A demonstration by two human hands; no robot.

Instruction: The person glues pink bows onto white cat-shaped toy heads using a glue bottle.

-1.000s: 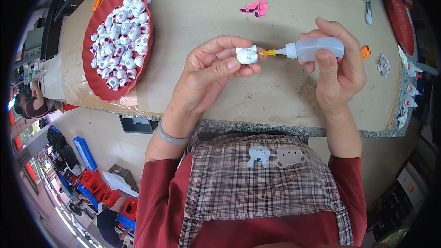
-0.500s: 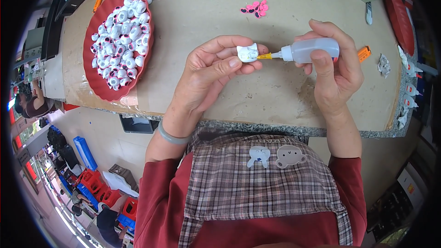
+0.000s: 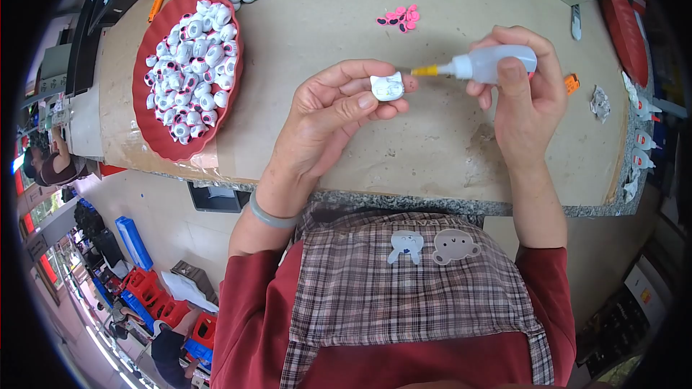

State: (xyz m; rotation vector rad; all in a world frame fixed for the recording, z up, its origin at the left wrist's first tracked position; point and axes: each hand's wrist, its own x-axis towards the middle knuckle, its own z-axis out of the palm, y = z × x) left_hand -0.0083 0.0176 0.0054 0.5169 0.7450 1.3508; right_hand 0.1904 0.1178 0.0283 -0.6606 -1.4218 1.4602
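Left hand [image 3: 328, 106] pinches a white piece [image 3: 388, 87] above the counter [image 3: 303, 29], right hand [image 3: 531, 97] grips a squeeze bottle [image 3: 490, 63], tip close by; the piece shows no pink yet, unlike many in the red tray [image 3: 153, 132].

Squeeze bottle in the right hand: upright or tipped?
Tipped: the squeeze bottle lies sideways in the right hand, its long side showing from above and its yellow nozzle pointing toward the left hand.

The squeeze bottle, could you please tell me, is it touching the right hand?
Touching. The head view shows the right hand gripping the squeeze bottle, its thumb lying across the bottle's side.
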